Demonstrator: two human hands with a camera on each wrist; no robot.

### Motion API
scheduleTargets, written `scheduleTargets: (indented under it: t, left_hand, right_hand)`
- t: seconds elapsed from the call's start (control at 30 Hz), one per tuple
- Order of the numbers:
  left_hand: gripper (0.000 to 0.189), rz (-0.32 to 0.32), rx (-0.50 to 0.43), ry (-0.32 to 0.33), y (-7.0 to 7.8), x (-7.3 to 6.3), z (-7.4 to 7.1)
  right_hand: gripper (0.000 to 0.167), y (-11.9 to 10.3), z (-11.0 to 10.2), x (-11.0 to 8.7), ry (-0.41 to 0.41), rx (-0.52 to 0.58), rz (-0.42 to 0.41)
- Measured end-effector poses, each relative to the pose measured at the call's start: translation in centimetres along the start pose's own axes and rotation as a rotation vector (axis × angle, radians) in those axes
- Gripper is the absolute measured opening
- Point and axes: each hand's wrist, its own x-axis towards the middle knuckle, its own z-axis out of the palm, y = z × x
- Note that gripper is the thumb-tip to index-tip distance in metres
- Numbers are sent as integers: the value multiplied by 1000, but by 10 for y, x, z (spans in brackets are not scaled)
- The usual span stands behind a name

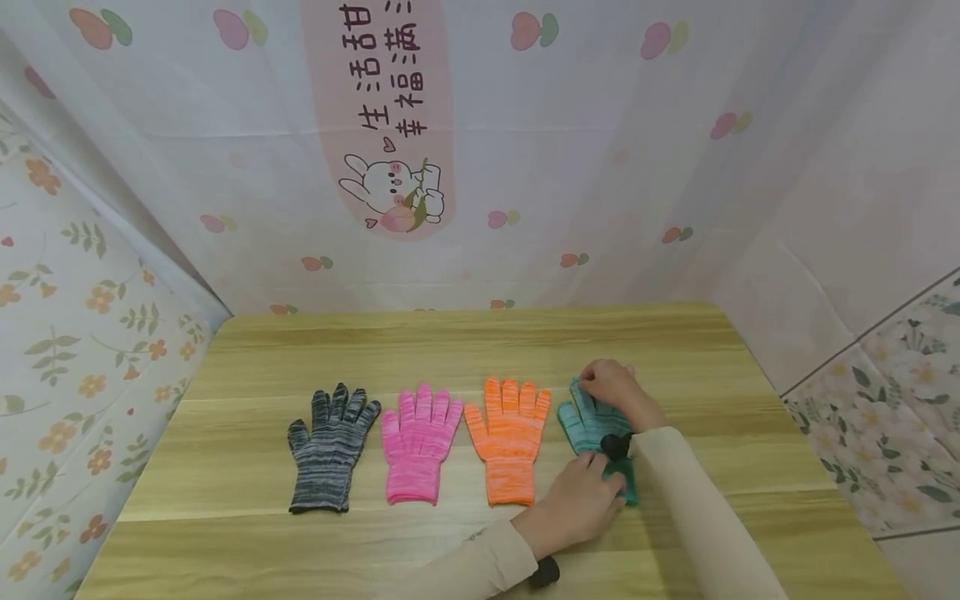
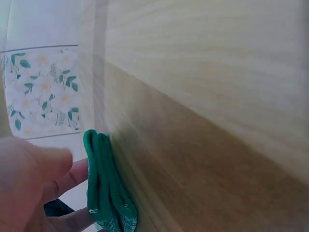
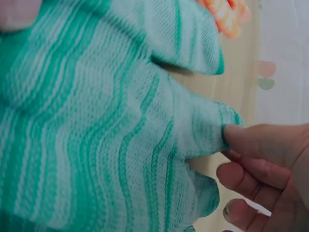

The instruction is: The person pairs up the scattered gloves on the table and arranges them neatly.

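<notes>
A green-and-white striped knit glove (image 1: 581, 429) lies at the right end of a row of gloves, fingers toward the far edge. My right hand (image 1: 617, 385) is at its fingertips; in the right wrist view the thumb and index finger pinch one glove fingertip (image 3: 229, 116). My left hand (image 1: 581, 500) rests at the glove's lower part. Beside its fingers, the left wrist view shows the dark green cuff (image 2: 104, 179) edge-on, folded in layers, with the left thumb apart from it. My right forearm and wrist camera hide part of the glove in the head view.
To the left lie an orange glove (image 1: 512, 442), a pink glove (image 1: 420, 442) and a dark grey striped glove (image 1: 326, 454), all flat with fingers pointing away. They rest on a wood-grain table (image 1: 225, 467). A printed curtain (image 1: 562, 167) hangs behind its far edge.
</notes>
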Motion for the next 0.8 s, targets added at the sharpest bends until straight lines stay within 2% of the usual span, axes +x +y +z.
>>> scheduleTargets:
  t: [0.13,0.33,0.5,0.63,0.8]
  left_hand:
    - [18,1,0,20,-1,3,-2]
    - [13,-25,-70,-50,-4,5,-7]
    - [14,-28,-96,-43,-6,5,-8]
    - [16,-41,-110,-39,-7,6,-5]
    - [31,-104,-114,-81,-6,7,-3]
  right_hand:
    - [21,3,0,-1,60,5,1]
    - [14,6,1,-1,92,5,12]
    - [13,13,3,1,115,44,29]
    - [14,24,-6,-2,150,90,48]
    - [19,39,-20,-17,85,96,70]
